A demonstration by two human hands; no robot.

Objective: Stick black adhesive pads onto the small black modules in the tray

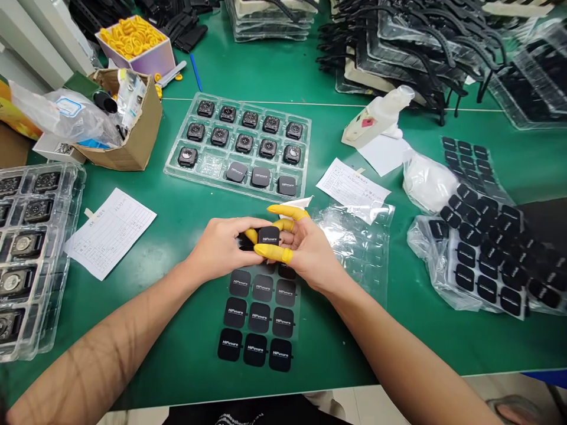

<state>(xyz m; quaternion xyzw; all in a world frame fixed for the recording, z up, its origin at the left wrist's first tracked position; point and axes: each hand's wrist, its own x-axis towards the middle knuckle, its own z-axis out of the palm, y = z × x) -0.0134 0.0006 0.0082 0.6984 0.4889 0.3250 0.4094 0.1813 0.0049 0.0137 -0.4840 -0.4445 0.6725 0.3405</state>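
Both hands meet over the middle of the table around a smartwatch body whose front bears a black "HiFuture" film. My left hand grips its left side, with thumb and fingers closed on it. Yellow finger cots cover fingertips of my right hand, which holds the watch from the right between thumb and fingers. Below the hands lies a clear sheet of black "HiFuture" stickers, its upper part hidden by them. Beyond stands a clear plastic tray of watch bodies; several in its front row carry the same film.
Paper forms lie left and right. A second watch tray is at far left, near a cardboard box and a box of yellow finger cots. At right are a white bottle, more sticker sheets and stacked straps.
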